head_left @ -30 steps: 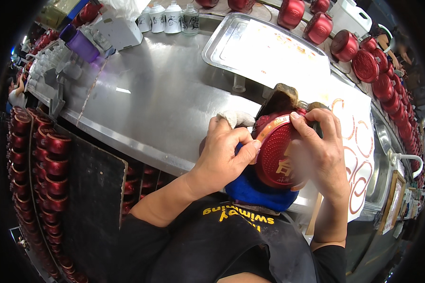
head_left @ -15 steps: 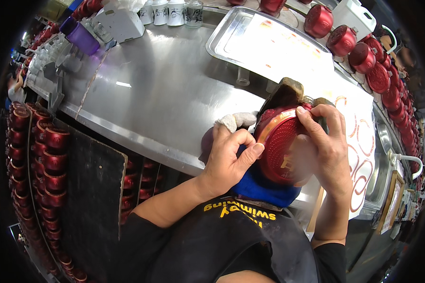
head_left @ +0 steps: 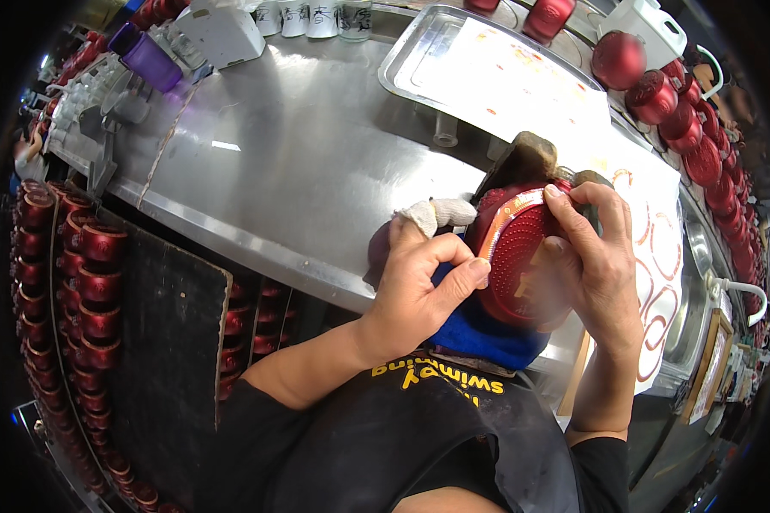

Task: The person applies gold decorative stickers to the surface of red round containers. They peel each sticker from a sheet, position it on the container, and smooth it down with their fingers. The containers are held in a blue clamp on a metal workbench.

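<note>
A round, flattened red bottle [head_left: 518, 261] with a dotted face leans against a dark rest, over a folded blue cloth [head_left: 488, 338]. Along its rim lies a curved orange-gold strip [head_left: 509, 214], which looks like a decal. My left hand [head_left: 419, 286] is closed, thumb and forefinger pinching the strip's lower left end. A pale fabric cover wraps some of its fingers. My right hand [head_left: 603, 274] is bent over the bottle's right side, fingertips pressed at the strip's upper end. A blur hides part of the bottle's face beside this hand.
A metal tray [head_left: 402, 64] under a white sheet stands at the back. More curved strips lie on a white sheet [head_left: 659, 282] at the right. Red bottles [head_left: 654, 96] line the right edge, others fill racks [head_left: 101, 282] on the left. A purple bottle [head_left: 154, 61] stands far left.
Both hands have shifted slightly right, keeping the strip between them. The strip's patterned surface now catches more light along the bottle's rim. The whole view has moved a little.
</note>
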Motion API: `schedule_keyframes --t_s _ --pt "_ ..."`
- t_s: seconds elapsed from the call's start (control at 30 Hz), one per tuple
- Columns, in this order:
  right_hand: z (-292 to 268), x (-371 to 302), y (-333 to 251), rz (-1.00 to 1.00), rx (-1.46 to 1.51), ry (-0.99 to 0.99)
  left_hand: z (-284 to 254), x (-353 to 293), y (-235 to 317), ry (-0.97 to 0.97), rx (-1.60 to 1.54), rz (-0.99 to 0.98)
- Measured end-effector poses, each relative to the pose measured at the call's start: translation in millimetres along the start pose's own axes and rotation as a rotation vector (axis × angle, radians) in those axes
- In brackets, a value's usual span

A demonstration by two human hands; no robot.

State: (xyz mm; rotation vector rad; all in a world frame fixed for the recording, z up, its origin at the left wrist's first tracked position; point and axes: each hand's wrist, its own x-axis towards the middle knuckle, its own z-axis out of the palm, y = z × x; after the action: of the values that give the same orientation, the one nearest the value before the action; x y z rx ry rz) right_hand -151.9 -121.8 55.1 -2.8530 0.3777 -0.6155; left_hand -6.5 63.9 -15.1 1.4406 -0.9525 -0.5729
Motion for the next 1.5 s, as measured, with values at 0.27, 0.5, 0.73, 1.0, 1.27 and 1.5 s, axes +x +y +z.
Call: schedule_keyframes --t_s 0.27,0.5,0.73,1.0,1.27,1.5 --pt "0 -1 0 0.001 0.001 0.001 4 -1 -16 0.064 0.231 0.145" --pt "0 1 -2 0.000 0.007 0.010 15 31 -35 0.077 0.004 0.157" --pt "-1 1 -3 0.018 -0.018 -0.014 22 31 -42 0.065 -0.067 0.167" --pt "1 0 0 0.003 0.010 0.012 9 25 -52 -0.210 -0.367 0.006" --pt "1 -1 -3 -0.002 -0.021 0.010 20 17 -51 -0.119 -0.350 0.084" --pt "3 0 -2 -0.005 0.002 0.025 24 13 -50 -0.067 -0.331 0.097"
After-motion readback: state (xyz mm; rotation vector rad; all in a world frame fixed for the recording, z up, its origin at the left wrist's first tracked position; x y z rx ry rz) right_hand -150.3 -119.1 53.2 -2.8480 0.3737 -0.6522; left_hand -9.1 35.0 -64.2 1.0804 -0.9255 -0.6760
